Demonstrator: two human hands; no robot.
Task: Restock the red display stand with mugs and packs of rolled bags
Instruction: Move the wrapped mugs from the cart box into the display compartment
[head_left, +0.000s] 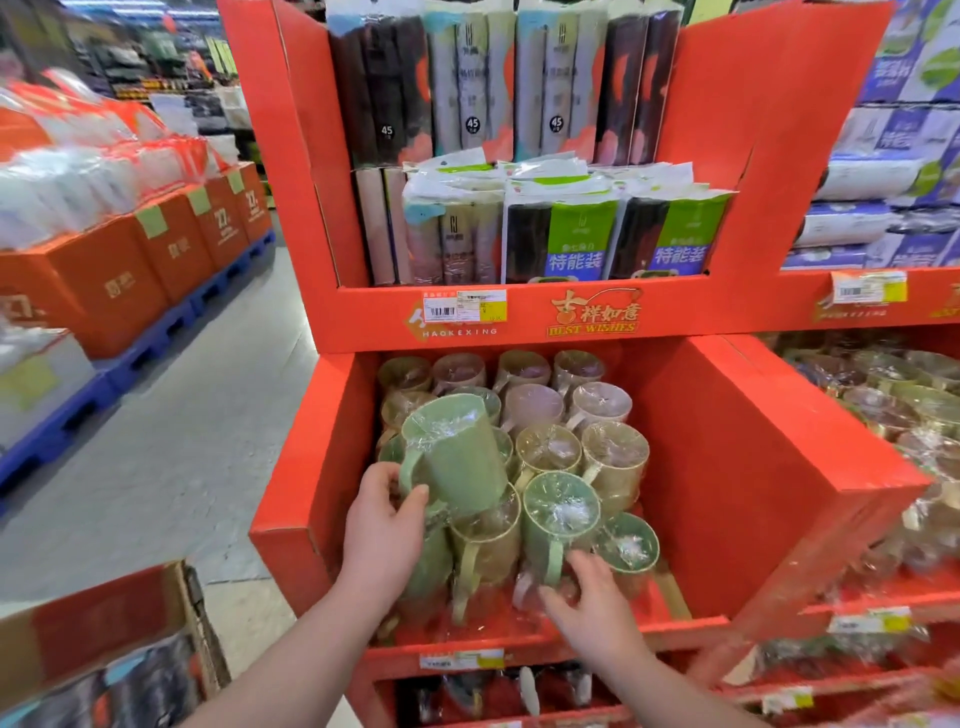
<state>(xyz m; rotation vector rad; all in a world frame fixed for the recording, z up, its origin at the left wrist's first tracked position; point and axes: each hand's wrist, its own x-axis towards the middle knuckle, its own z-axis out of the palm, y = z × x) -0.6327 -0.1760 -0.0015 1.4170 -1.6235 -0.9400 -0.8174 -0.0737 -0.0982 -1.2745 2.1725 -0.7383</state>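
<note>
The red display stand (727, 467) fills the middle of the view. Its lower bin holds several film-wrapped mugs in green, beige and pink. My left hand (382, 525) grips a tilted green mug (457, 457) by its handle side, at the bin's front left. My right hand (592, 597) holds a wrapped set of mugs (558, 519) at the bin's front, with its fingers round the lower mug. The upper shelf carries packs of rolled bags (561, 244) standing in rows, with taller packs (472, 78) behind them.
An open cardboard box (104, 649) with dark packs stands at the lower left. Orange cartons (130, 265) sit on blue pallets to the left, across a grey floor aisle. A second red stand with wrapped mugs (893, 415) adjoins on the right.
</note>
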